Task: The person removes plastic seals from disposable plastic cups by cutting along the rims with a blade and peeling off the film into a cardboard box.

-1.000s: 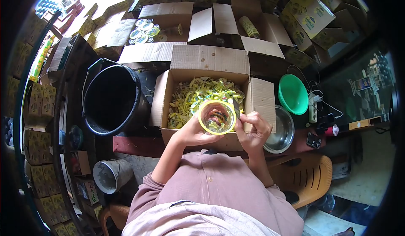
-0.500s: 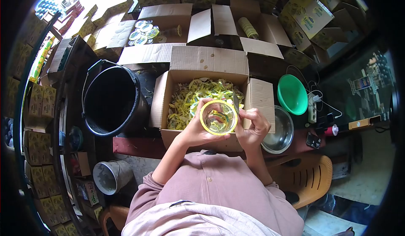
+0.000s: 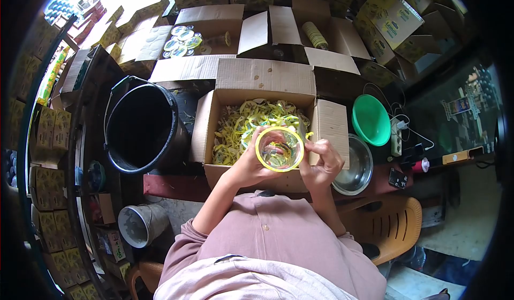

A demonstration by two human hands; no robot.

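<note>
Head camera view shows a person holding up a clear cup (image 3: 279,149) with a yellow rim, over the near edge of the big open box (image 3: 333,128). The box has lots of yellow strips (image 3: 229,136) in it. The left hand (image 3: 247,167) wraps around the cup's side. The right hand (image 3: 321,166) is bent in close, with its thumb and a finger by the rim. The work now looks like small finger work at that rim. It seems to call for a steady left hand and light fingertips, as the cup looks thin. A small yellow bit (image 3: 309,135) shows just past the right fingertips. Whether they pinch it, the rim or something thin, one cannot tell. The cup covers some left fingers, and shine makes its inside hard to see. Right of the box, the right hand hides part of the metal bowl (image 3: 361,167).
</note>
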